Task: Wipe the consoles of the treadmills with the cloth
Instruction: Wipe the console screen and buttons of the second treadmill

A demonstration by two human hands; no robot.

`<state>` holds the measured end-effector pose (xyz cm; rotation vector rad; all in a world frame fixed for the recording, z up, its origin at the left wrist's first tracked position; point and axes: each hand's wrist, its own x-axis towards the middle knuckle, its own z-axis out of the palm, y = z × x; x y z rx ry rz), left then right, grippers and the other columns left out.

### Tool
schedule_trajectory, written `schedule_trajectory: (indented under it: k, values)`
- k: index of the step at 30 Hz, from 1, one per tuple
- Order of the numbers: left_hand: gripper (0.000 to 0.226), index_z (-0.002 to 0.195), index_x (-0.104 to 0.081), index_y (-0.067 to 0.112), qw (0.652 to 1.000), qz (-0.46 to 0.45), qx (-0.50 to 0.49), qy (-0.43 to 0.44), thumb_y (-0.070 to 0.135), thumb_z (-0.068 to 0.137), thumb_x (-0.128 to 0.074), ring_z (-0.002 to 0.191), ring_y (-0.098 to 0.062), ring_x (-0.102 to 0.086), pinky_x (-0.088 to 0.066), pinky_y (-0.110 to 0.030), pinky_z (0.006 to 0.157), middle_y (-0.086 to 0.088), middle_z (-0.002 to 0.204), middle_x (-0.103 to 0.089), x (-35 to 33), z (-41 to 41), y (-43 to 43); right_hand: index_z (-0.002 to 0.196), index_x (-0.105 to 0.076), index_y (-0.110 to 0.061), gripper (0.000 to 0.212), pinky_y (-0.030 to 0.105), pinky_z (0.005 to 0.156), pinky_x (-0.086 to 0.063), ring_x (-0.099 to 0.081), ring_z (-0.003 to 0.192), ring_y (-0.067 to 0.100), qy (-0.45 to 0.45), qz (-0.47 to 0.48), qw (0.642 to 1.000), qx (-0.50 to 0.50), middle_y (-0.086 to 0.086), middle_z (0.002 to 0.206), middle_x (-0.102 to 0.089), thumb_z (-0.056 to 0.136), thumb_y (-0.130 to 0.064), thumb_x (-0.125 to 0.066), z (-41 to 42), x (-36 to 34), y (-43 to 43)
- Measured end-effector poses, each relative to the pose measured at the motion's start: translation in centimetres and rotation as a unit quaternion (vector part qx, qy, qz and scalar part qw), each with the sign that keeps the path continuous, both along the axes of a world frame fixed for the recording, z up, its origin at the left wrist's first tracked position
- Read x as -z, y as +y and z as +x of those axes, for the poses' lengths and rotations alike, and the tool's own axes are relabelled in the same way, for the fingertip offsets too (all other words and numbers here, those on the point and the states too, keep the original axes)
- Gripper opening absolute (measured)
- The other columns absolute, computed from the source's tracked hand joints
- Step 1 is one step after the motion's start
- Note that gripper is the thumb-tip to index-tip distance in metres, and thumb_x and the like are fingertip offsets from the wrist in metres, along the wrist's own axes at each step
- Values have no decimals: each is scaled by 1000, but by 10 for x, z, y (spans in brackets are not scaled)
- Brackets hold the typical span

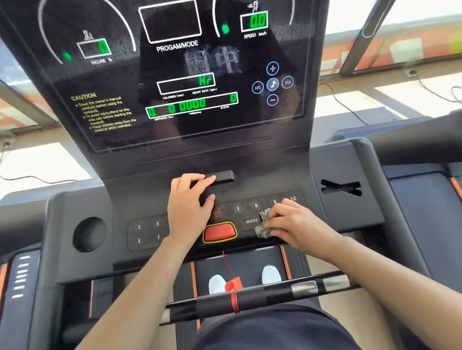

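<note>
Glossy black console [122, 73]: your right hand [297, 225] bunches crumpled grey cloth [264, 224] at five o'clock. Your left hand [190, 203] grips the matte bar [223, 176].

The display panel [174, 68] stands upright behind the key deck [293, 241]. On the deck, the large button [220, 231] sits in the middle, the cup holder [89, 234] far left and a slot [341, 188] far right. The left hand [189, 203] grips the ledge bar [223, 176] behind the button. The right hand [297, 225] holds the cloth [264, 224] on the keys, touching the MODE key [251, 221]. The handlebar [261, 295] crosses in front of the deck.
</note>
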<state>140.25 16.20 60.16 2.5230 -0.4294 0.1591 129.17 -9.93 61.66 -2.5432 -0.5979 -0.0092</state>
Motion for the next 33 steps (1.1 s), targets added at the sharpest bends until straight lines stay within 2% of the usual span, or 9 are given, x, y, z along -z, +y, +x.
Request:
schedule_trajectory:
  k: [5, 11, 18, 23, 28, 33]
  values:
    - [41, 124, -71, 30, 1000, -1, -6, 7, 19, 84, -76, 115, -17, -47, -48, -28, 82, 10, 120, -58, 0, -2, -1, 101, -76, -12, 13, 30, 79, -48, -53, 80, 25, -34, 15, 999, 35, 4, 93, -61, 90, -18, -72, 30, 12, 34]
    - [42, 126, -70, 30, 1000, 6, -4, 2, 19, 86, -75, 116, -17, -47, -48, -29, 83, 10, 122, -58, -1, -4, 0, 96, -76, -9, 13, 39, 70, -54, -54, 80, 27, -46, 23, 991, 121, 6, 89, -59, 84, -14, -77, 76, 7, 61]
    - [42, 126, -70, 27, 1000, -14, -11, -8, 19, 86, -74, 118, -20, -48, -51, -32, 83, 6, 124, -58, 3, -9, -4, 101, -76, -14, 15, 26, 75, -46, -47, 76, 19, -33, 36, 994, 96, -1, 88, -59, 88, -20, -74, -17, 14, 36]
    - [42, 128, -68, 25, 1000, -13, -19, -6, 19, 86, -73, 120, -22, -48, -54, -40, 87, 5, 125, -58, 3, -14, -8, 100, -75, -13, 13, 27, 74, -46, -50, 77, 21, -55, 24, 992, 108, 0, 87, -59, 88, -19, -76, -9, 21, 39]
    - [44, 130, -67, 25, 1000, 9, -14, 3, 22, 87, -72, 123, -22, -47, -54, -41, 88, 5, 128, -57, 1, -14, -8, 93, -74, -12, 17, 38, 71, -51, -53, 78, 27, -116, 3, 969, 217, 4, 88, -62, 93, -25, -64, 55, 13, 31]
    - [44, 129, -67, 21, 999, 24, -17, -20, 20, 86, -73, 121, -23, -49, -51, -42, 93, 1, 126, -58, 1, -14, -8, 98, -71, -5, 11, 43, 72, -52, -54, 81, 31, -102, -16, 927, 360, 9, 92, -62, 89, -12, -72, 42, 13, -5]
